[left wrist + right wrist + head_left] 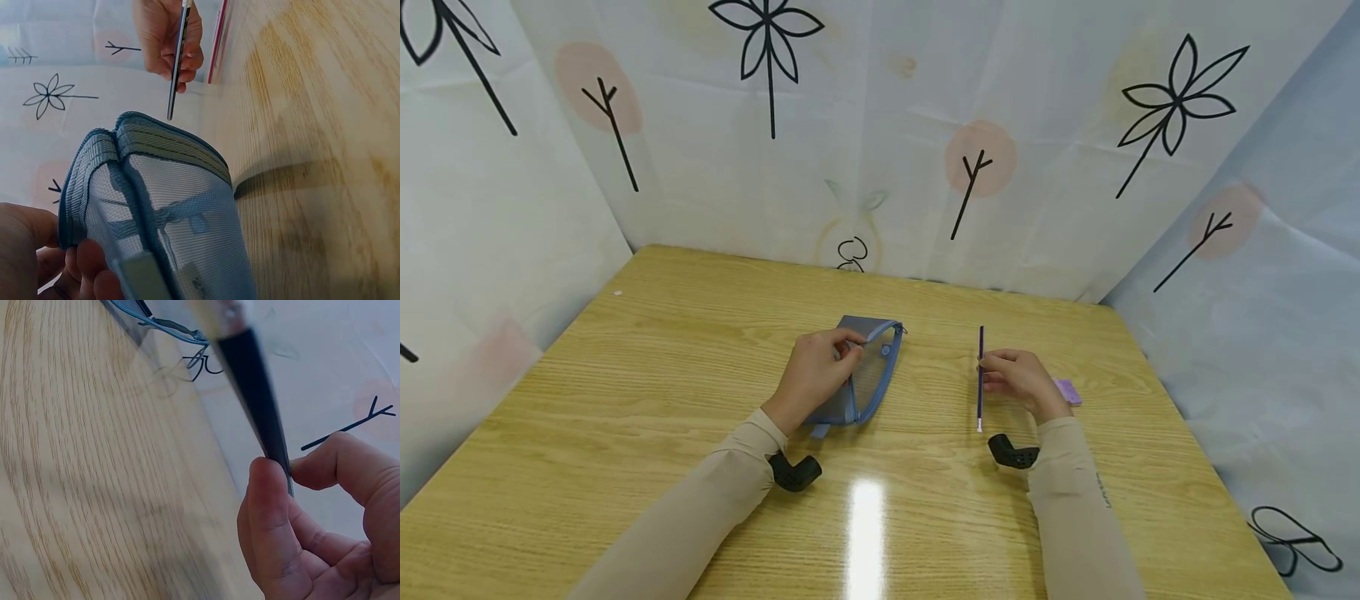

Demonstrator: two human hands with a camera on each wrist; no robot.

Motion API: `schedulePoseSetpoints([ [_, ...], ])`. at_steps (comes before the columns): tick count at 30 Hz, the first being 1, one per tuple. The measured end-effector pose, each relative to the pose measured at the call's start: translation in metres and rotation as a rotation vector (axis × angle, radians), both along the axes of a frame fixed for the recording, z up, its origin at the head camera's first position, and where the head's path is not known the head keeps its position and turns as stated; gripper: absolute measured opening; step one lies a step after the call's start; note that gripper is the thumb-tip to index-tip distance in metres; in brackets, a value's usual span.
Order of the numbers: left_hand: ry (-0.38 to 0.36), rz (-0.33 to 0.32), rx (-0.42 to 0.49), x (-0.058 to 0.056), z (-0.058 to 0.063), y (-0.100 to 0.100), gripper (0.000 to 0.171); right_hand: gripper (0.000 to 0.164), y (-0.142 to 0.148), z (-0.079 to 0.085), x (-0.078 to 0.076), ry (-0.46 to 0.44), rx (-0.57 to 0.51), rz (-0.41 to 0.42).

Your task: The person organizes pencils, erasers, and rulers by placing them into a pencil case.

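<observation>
My left hand pinches the near rim of a blue mesh zip pouch. The pouch stands with its zipped mouth spread apart, and its see-through mesh side fills the lower part of the left wrist view. To the right, clear of the pouch, my right hand holds a dark, slim pencil between thumb and fingers. A pale end points toward me in the head view; close up, the pencil's dark shaft is blurred near its metal-looking end.
Just beyond my right wrist a small purple item lies on the wooden table, partly covered by the hand. A patterned white cloth hangs along the table's back edge and sides. Each wrist carries a black device.
</observation>
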State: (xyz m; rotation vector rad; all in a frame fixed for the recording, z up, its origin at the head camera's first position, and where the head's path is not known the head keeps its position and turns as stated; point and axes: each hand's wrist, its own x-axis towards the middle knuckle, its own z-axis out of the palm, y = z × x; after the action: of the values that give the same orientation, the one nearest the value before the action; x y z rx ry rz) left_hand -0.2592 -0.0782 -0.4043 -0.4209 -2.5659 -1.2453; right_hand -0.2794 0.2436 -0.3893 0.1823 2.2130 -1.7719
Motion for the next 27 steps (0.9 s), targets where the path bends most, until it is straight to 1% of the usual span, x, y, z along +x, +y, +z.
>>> schedulePoseSetpoints([
  [7, 0.0, 0.0, 0.001, 0.0, 0.001, 0.001, 0.016, 0.049, -0.002, 0.001, 0.0, -0.018, -0.026, 0.014],
  [16, -0.007, -0.007, 0.003, 0.001, 0.003, 0.001, 0.016, 0.051, -0.009, -0.002, -0.001, -0.022, -0.033, 0.049],
  [21, -0.007, -0.005, 0.008, 0.002, 0.004, 0.001, 0.016, 0.051, -0.015, -0.003, -0.001, -0.032, -0.022, 0.053],
  [27, -0.011, -0.007, 0.009, 0.003, 0.005, 0.002, 0.016, 0.05, -0.022, -0.004, -0.001, -0.046, -0.065, 0.057],
])
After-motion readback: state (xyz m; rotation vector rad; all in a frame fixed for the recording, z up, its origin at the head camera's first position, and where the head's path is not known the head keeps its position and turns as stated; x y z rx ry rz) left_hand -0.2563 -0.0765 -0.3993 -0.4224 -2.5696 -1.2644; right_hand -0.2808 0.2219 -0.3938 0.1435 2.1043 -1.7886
